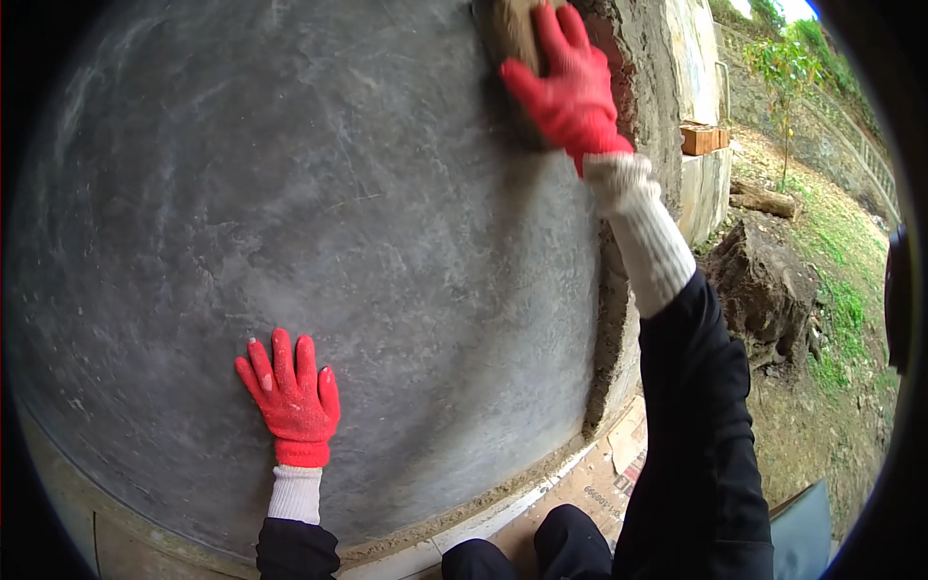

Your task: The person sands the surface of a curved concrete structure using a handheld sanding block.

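Observation:
A smooth grey plastered wall (319, 222) fills most of the view. My left hand (290, 391), in a red glove, rests flat on the lower part of the wall with its fingers spread. My right hand (565, 82), also in a red glove, is raised to the upper right and is closed on a brown wooden float (507, 34) pressed against the plaster near the wall's rough right edge (628, 87). Most of the float is hidden by the hand and the top of the picture.
A white strip and cardboard sheet (599, 474) lie at the wall's foot by my knees. To the right are a brick (701, 138) on a ledge, a log (764, 200), a mound of earth (764, 280), grass and a fence.

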A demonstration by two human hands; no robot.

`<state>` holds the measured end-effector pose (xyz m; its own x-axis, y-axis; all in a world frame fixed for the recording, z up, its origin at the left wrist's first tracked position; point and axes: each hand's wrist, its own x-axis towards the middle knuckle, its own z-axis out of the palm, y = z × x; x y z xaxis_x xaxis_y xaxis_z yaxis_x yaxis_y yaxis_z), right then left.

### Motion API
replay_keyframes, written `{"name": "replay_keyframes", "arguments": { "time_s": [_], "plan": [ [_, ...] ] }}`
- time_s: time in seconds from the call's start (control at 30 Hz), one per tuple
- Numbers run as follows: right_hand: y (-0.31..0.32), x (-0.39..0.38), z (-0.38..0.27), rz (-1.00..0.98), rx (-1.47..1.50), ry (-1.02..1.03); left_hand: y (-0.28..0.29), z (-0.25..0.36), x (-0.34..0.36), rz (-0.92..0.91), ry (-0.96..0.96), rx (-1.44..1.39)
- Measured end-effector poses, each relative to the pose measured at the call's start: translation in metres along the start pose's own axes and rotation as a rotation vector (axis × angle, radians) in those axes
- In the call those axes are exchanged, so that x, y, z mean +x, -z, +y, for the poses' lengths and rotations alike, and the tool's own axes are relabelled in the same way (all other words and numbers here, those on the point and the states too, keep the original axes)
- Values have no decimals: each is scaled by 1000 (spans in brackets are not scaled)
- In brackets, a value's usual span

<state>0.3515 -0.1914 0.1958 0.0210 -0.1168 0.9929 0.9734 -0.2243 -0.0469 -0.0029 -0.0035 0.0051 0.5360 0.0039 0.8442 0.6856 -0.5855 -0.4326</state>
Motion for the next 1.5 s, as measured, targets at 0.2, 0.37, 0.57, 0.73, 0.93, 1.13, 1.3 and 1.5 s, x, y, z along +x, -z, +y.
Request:
{"name": "replay_keyframes", "arguments": {
  "time_s": [0.2,0.37,0.57,0.73,0.93,1.13,1.3,1.5],
  "plan": [
    [10,-159,-3,-43,-42,4,0,-5,-4,4,2,37],
    [46,-371,14,-239,-46,-10,0,2,5,18,-1,20],
    [7,-143,3,16,-16,119,-6,-6,-2,22,-21,35],
    [-4,-65,-2,45,19,-67,-4,-2,1,42,-21,25],
    [42,-393,0,-217,-42,-141,-3,0,2,54,-4,30],
    [44,-378,-1,-280,-80,-84,-2,-2,-1,14,-6,46],
    [6,-131,5,8,-21,-63,-2,-4,0,49,-17,58],
    [10,-215,-2,0,-63,-91,-4,-4,-1,42,-4,60]
  ]
}}
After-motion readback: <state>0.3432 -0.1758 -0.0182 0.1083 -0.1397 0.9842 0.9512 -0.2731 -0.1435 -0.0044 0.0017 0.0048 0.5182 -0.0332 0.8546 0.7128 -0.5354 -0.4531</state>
